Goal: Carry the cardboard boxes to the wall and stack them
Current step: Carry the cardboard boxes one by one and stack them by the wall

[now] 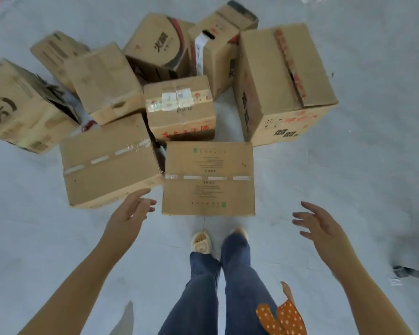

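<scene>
Pale floor (pixel 348 177) carries clustered cardboard boxes (pixel 179 93), all closed. Nearest box (pixel 208 178), taped, bears unreadable green print. Left hand (pixel 131 213) and right hand (pixel 319 226) hover spread-fingered, holding nothing.

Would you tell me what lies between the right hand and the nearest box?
Only bare grey floor separates the right hand from the nearest box in the head view.

Nine cardboard boxes (pixel 208 178) on floor (pixel 348 177); two open hands, left hand (pixel 128 215) and right hand (pixel 317 226); two legs.
</scene>
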